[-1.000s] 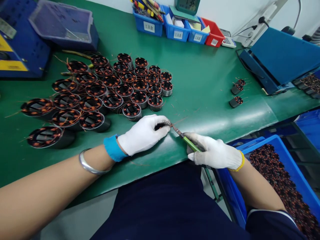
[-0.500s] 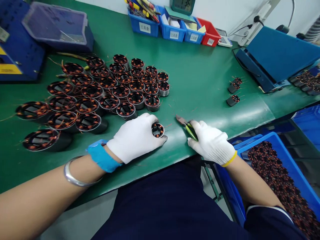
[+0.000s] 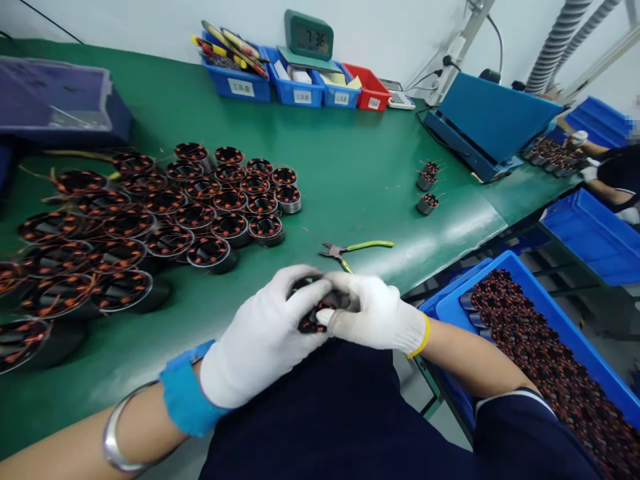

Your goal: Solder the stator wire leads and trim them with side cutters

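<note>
A copper-wound motor stator (image 3: 311, 321), a black ring with orange-brown windings, is held near the bench's front edge. My left hand (image 3: 270, 327), in a white glove with a blue wrist strap behind it, is closed around its left side. My right hand (image 3: 373, 313), gloved in white with a yellow cuff, grips it from the right, the fingers covering much of it. Just beyond the hands, green-handled cutting pliers (image 3: 337, 252) lie on the bench with handles spread. Several upright stators (image 3: 210, 253) stand in a cluster to the left.
Three small stators (image 3: 427, 203) stand right on the green bench (image 3: 350, 180). A blue crate (image 3: 515, 263) full of stators sits below right. Small bins (image 3: 241, 87) and a clock (image 3: 309, 37) line the back, near a blue machine (image 3: 495, 127). A co-worker's gloved hand (image 3: 590, 172) is far right.
My right hand has let go of the pliers, now lying on the bench, and has joined my left hand on the stator. The stator is nearer my body; the view has shifted right.
</note>
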`<state>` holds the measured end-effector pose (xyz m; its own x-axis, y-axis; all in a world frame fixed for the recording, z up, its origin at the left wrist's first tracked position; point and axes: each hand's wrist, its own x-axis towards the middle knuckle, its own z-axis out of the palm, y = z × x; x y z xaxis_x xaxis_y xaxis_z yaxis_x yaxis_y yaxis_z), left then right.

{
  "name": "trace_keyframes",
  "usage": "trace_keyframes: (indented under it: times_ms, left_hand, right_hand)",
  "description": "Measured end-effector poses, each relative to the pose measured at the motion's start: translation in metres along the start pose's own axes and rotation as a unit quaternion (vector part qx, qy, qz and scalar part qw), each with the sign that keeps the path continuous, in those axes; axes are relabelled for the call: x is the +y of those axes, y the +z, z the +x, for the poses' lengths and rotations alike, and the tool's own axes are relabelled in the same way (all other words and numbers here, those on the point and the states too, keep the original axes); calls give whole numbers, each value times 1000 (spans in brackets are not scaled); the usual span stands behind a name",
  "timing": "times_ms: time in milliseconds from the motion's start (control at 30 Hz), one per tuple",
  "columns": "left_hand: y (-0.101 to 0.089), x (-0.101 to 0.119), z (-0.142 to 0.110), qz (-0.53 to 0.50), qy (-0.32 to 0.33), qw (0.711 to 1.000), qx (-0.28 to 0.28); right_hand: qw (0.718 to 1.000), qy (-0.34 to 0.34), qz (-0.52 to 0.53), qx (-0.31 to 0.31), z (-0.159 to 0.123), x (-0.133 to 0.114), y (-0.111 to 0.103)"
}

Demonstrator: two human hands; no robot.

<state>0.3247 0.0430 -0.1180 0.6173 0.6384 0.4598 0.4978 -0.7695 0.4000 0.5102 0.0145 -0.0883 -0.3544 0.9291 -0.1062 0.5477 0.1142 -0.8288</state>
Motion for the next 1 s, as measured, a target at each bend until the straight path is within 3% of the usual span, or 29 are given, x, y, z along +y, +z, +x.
trace_keyframes:
  times_ms: [133,267,367,433,467,500,600,633,733,800,867,1000]
  left_hand:
    - [0,0,1,-29,-39,997,-59]
    - [-11,0,6,-24,-169,981,-97]
    - [-31,-3,14,-140,-239,943,-183]
    - [-46,-10,18,-267,-223,896,-278]
    - [-52,-13,19,-309,-212,880,-291]
    - [-56,-17,19,-329,-210,880,-268]
    - [-52,-24,15,-315,-216,921,-79]
    - [-45,-24,12,-313,-199,927,-48]
    - [-21,-18,6,-297,-130,943,-71]
    - [-10,-12,4,-245,-142,957,-61]
    - [-11,-6,5,-198,-184,962,-47]
    - [-32,-8,11,-269,-207,932,-131]
  right_hand:
    - [991,-9,-86,98,-1,4,2]
    - [979,-22,-136,153,-1,7,1]
    - [983,-7,-112,145,0,8,-3]
    - [986,5,-85,144,2,11,-5]
    - [987,8,-66,144,3,12,-6]
    - [989,9,-44,143,3,14,-6]
    - [992,-8,18,128,5,20,-3]
    - [992,-19,33,120,5,21,-2]
    - [991,-42,86,94,7,24,1]
    - [988,-39,131,79,9,23,1]
    - [983,-28,162,79,10,23,-1]
    - [975,-9,206,86,14,22,-5]
